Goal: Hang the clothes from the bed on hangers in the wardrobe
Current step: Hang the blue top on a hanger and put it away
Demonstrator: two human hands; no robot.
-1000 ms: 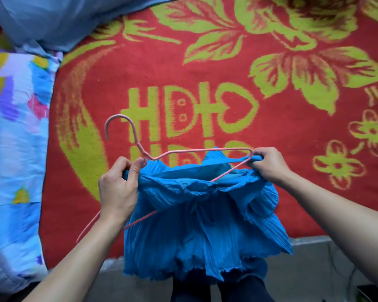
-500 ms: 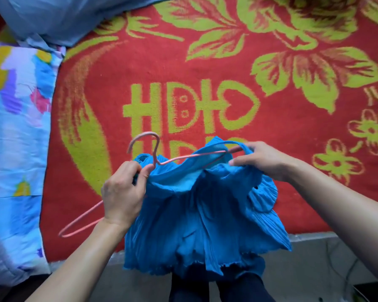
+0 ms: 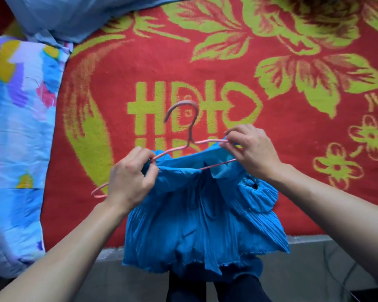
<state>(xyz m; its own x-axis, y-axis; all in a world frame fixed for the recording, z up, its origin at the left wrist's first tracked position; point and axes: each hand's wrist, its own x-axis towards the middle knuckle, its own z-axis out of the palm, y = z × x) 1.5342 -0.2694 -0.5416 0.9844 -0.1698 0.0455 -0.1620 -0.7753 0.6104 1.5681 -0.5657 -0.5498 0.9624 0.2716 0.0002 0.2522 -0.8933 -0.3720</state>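
The pink wire hanger point(image 3: 210, 141) has swung upright, left hand point(image 3: 129, 177) and right hand point(image 3: 251, 151) pinching wire and pleated blue fabric garment point(image 3: 201, 214) — which could slip off the hanger's bare left end.

One wide-angle camera, worn on the person's head, faces forward and steeply down. It sits close above the left hand point(image 3: 127, 182) and right hand point(image 3: 252, 149), which pinch a thin pink wire hanger point(image 3: 191, 141) at mid-frame. Their forearms enter from the bottom corners. A red woven blanket with yellow-green flowers point(image 3: 183, 62) fills the upper frame, and grey floor point(image 3: 314, 258) edges the bottom.
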